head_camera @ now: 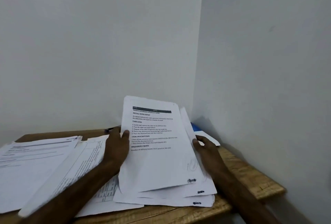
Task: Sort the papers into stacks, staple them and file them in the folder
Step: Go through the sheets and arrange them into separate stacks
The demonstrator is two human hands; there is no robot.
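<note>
Leftmost, loose printed sheets [35,166] lie fanned across the wooden counter [250,179], with a dark pen [109,130] just behind them near the wall. Next, the left hand [116,148] grips the left edge of a raised stack of papers [157,161], thumb on the printed front page (the heading "TASK GOAL" is legible). The stack tilts up between the two hands, its lower end down on the counter. The right hand [206,147] holds its right edge, and behind that a blue folder [193,126] shows in the corner
</note>
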